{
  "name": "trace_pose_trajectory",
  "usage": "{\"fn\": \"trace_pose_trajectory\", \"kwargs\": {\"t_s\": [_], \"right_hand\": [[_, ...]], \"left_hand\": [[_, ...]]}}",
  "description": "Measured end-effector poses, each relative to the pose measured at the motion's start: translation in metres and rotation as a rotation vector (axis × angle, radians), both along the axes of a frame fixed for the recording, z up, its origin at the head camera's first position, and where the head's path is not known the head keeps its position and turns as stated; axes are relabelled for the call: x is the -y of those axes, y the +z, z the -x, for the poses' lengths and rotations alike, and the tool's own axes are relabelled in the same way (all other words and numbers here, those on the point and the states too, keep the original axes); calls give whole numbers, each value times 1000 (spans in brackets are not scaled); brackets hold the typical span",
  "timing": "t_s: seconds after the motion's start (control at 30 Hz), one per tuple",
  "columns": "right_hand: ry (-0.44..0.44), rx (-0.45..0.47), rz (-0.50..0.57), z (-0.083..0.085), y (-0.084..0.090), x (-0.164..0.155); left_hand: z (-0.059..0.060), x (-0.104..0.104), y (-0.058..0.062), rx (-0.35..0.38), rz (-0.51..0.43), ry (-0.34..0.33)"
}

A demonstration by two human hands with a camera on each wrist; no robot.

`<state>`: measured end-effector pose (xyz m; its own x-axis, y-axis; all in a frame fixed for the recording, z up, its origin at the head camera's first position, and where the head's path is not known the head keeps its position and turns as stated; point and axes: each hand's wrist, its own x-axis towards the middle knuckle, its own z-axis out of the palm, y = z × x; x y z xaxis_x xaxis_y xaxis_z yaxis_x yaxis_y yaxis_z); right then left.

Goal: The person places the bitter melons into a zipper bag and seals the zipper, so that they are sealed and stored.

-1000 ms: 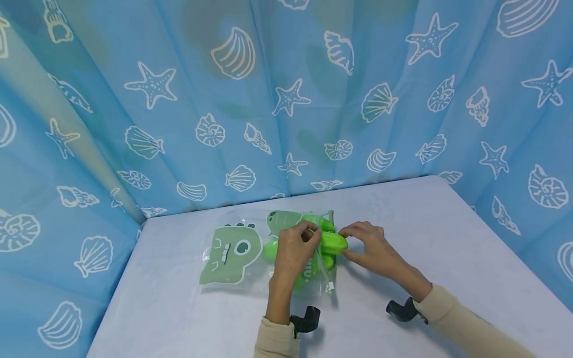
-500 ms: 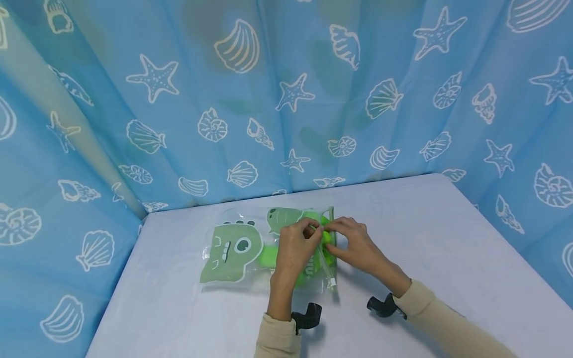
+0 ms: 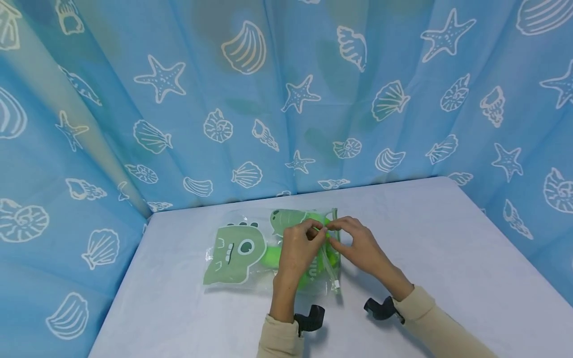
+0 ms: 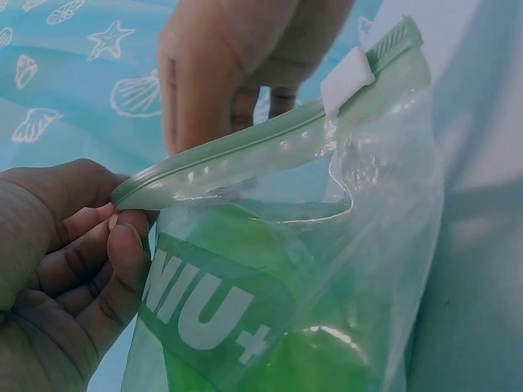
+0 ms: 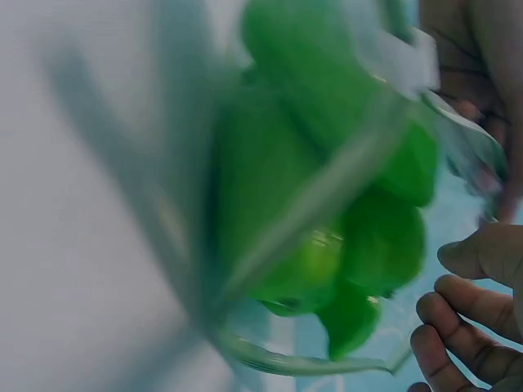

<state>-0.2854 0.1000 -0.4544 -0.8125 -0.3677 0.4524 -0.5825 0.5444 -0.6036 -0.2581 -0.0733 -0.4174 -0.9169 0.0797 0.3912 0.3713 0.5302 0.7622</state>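
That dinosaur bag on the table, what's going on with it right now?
A person is working at the zip strip of a clear dinosaur bag lying on the table. The left hand pinches one end of the strip, and the right hand meets it at the bag's top edge. Green toys are inside. The white slider sits near the strip's far end, and the mouth looks partly open.

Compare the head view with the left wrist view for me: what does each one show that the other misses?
Head only: the whole zip bag lying on the table, its dinosaur print, both sleeves, the seashell curtain all round.
Left wrist only: the white slider on the green zip strip, and the "NIU+" label.
Both: the left hand pinching the bag's top edge, the right hand at the strip, green items inside.
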Motion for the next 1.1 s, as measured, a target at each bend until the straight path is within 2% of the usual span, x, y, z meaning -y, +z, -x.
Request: {"fn": "trace_pose_trajectory", "kwargs": {"t_s": [0.17,0.4,0.5,0.6,0.73,0.87,0.9,0.97,1.1], "right_hand": [[-61,-20,63,7,14,-11],[-69,-29,107,20,43,-27],[-93,-32,132,23,52,-34],[-98,3,153,21,55,-40],[-50,54,180,18,54,-46],[22,75,240,13,61,-51],[49,81,254,10,65,-51],[118,106,283,4,72,-53],[263,178,302,-4,80,-57]], "left_hand": [[-1,-5,0,14,-19,2],[-2,-10,4,-3,-35,-4],[-5,-9,8,-3,-77,-31],[-10,-3,14,5,-151,-67],[-17,7,25,-2,-245,-135],[-29,8,50,34,-335,-208],[-31,8,52,53,-364,-224],[-33,9,55,90,-422,-247],[-28,14,43,123,-565,-298]]}}
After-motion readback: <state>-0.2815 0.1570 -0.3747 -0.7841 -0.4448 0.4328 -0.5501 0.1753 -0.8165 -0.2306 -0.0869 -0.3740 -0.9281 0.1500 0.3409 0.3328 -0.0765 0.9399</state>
